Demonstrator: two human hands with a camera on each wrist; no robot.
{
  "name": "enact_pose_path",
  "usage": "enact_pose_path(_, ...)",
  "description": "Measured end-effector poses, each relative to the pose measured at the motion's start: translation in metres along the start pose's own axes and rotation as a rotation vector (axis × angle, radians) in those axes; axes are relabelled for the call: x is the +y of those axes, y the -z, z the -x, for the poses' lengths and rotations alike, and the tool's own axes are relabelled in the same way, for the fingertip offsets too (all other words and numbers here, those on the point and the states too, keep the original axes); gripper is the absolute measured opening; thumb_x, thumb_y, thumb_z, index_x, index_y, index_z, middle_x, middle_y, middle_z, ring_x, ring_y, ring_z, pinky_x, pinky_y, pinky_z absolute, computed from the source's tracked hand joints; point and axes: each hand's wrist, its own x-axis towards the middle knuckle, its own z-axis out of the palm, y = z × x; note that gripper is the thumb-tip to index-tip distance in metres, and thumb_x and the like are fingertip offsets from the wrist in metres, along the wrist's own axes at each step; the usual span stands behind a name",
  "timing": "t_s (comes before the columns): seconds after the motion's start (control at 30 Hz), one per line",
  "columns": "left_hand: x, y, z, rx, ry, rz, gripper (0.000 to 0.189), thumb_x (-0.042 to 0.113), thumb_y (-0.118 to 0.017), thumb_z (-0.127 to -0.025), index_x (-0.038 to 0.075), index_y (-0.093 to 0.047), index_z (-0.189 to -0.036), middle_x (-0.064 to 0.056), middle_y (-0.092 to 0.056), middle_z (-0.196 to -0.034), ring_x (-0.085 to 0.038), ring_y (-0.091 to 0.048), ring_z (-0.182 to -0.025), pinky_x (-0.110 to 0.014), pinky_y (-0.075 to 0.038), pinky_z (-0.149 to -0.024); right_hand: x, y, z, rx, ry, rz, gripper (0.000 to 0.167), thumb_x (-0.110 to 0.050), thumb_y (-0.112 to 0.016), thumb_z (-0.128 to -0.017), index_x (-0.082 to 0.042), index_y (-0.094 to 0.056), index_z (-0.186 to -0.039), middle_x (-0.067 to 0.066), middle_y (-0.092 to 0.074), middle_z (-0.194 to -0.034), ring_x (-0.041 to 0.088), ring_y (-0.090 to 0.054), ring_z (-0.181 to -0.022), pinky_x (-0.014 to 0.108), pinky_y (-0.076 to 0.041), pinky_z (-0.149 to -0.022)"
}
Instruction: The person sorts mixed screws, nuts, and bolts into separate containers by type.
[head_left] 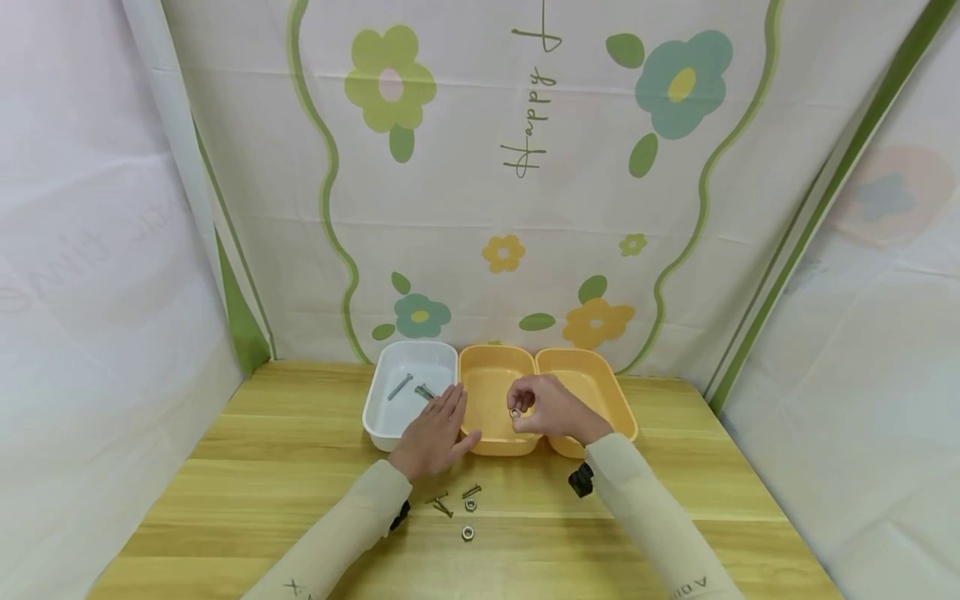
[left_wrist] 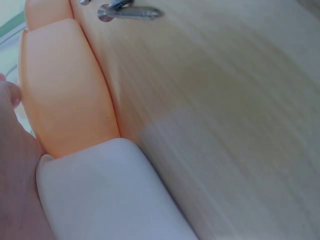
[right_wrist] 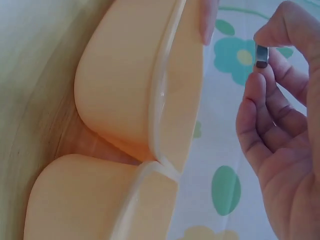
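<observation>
Between thumb and forefinger my right hand (head_left: pixel 555 408) pinches a small metal hex nut (head_left: pixel 514 413), held above the middle orange tray (head_left: pixel 489 421). The right wrist view shows the nut (right_wrist: pixel 262 56) edge-on, its other fingers loosely curled. My left hand (head_left: pixel 435 437) lies with straight fingers over the adjoining rims of the white tray (head_left: pixel 369 412) and the middle orange tray, thumb out to the right. Inside the white tray are a long screw (head_left: pixel 401 387) and more screws (head_left: pixel 424 391), partly hidden by the left fingers.
Several brass-coloured screws (head_left: pixel 442 505) and two hex nuts (head_left: pixel 468 533) lie on the wooden table (head_left: pixel 300 467) before the trays. A second orange tray (head_left: pixel 600 392) stands at the right, under my right wrist. A flower-printed cloth (head_left: pixel 450 200) hangs behind the trays.
</observation>
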Motion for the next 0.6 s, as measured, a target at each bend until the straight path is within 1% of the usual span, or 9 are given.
enact_pose_path(0.13, -0.001, -0.003, 0.0, -0.008, 0.006, -0.008, 0.082, 0.055, -0.039, -0.111, -0.005, -0.025, -0.165, -0.022, -0.021, -0.175, -0.035, -0.02, -0.164, -0.049, -0.025, -0.133, 0.006, -0.003, -0.007, 0.034, -0.02, 0.009, 0.013, -0.009, -0.076, -0.081, -0.017, -0.07, -0.089, -0.008, -0.067, -0.082, 0.008, -0.062, -0.075, 0.024, -0.057, -0.072)
enact_pose_path(0.3, -0.001, -0.004, -0.001, -0.008, 0.008, -0.009, 0.082, 0.055, -0.039, -0.111, -0.005, -0.025, -0.165, -0.022, -0.021, -0.175, -0.034, -0.02, -0.165, -0.049, -0.025, -0.134, 0.014, -0.01, -0.014, 0.097, -0.019, 0.014, 0.012, -0.007, -0.076, -0.08, -0.013, -0.071, -0.089, -0.006, -0.068, -0.082, 0.008, -0.06, -0.074, 0.024, -0.056, -0.07)
enact_pose_path(0.43, -0.001, -0.005, -0.001, -0.002, 0.004, -0.01, 0.082, 0.055, -0.039, -0.111, -0.006, -0.025, -0.165, -0.023, -0.022, -0.175, -0.035, -0.021, -0.164, -0.049, -0.025, -0.133, 0.02, -0.019, -0.02, 0.133, -0.039, 0.034, 0.011, -0.006, -0.077, -0.08, -0.011, -0.072, -0.089, -0.002, -0.069, -0.083, 0.009, -0.061, -0.074, 0.024, -0.056, -0.071)
enact_pose_path(0.5, -0.002, -0.005, -0.001, -0.005, 0.003, -0.019, 0.083, 0.056, -0.038, -0.111, -0.006, -0.024, -0.165, -0.022, -0.022, -0.175, -0.034, -0.021, -0.164, -0.049, -0.025, -0.133, 0.021, -0.023, -0.022, 0.15, -0.051, 0.055, 0.011, -0.005, -0.077, -0.083, -0.007, -0.075, -0.094, 0.003, -0.073, -0.089, 0.013, -0.064, -0.079, 0.028, -0.059, -0.075)
enact_pose_path(0.6, -0.002, -0.005, -0.001, -0.011, 0.004, -0.032, 0.083, 0.057, -0.035, -0.111, -0.005, -0.023, -0.165, -0.022, -0.021, -0.175, -0.034, -0.021, -0.164, -0.049, -0.025, -0.133, 0.021, -0.028, -0.022, 0.184, -0.076, 0.085, 0.022, -0.007, -0.078, -0.09, -0.001, -0.077, -0.112, 0.012, -0.076, -0.107, 0.023, -0.071, -0.094, 0.039, -0.063, -0.085)
